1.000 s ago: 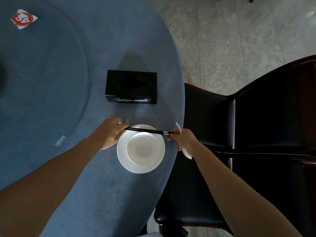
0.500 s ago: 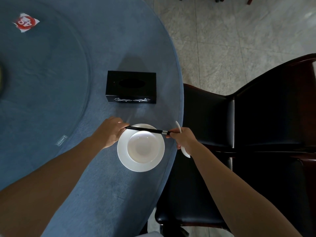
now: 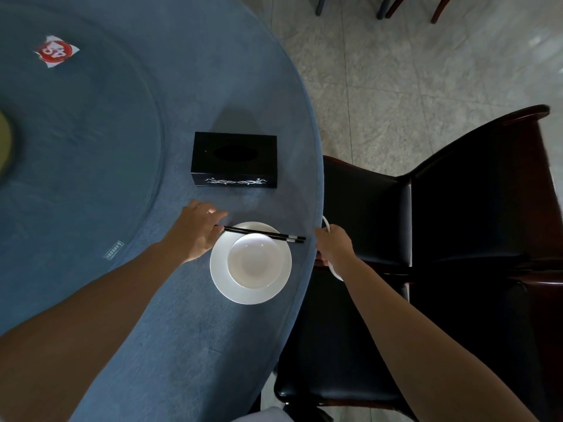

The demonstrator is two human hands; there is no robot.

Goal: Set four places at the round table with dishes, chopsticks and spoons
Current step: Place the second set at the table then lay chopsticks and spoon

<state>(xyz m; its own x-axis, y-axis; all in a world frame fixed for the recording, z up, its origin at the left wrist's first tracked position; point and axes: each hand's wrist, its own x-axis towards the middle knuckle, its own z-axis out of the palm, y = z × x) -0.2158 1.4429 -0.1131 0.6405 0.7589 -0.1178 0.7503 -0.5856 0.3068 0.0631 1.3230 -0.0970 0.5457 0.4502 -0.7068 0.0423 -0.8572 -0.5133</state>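
Fingers [image 3: 213,216] of the left hand [image 3: 195,231] lie loosely spread over the near end of one pair of black chopsticks [image 3: 263,234]; whether they pinch that end or merely rest on it cannot be told. From those fingers the two sticks run rightward across the far rim of one white plate [image 3: 222,278], their silver-banded tips stopping just short of the right hand [image 3: 333,246] without touching it. One white bowl [image 3: 254,260] sits on the plate, just right of and below the left fingers, and the sticks pass along its far edge.

Fingers of the right hand are curled tightly round one white spoon [image 3: 326,223], which shows above and below the fist, off the rim of the worktop [image 3: 152,330] and over one dark chair [image 3: 457,223].

Beyond the left fingers, farther out on the blue round worktop, stands one black tissue box [image 3: 234,159], apart from the plate. Far to the left of the fingers lies one red-and-white card [image 3: 56,51]. So one place setting shows: one plate, one bowl, two sticks, one spoon.
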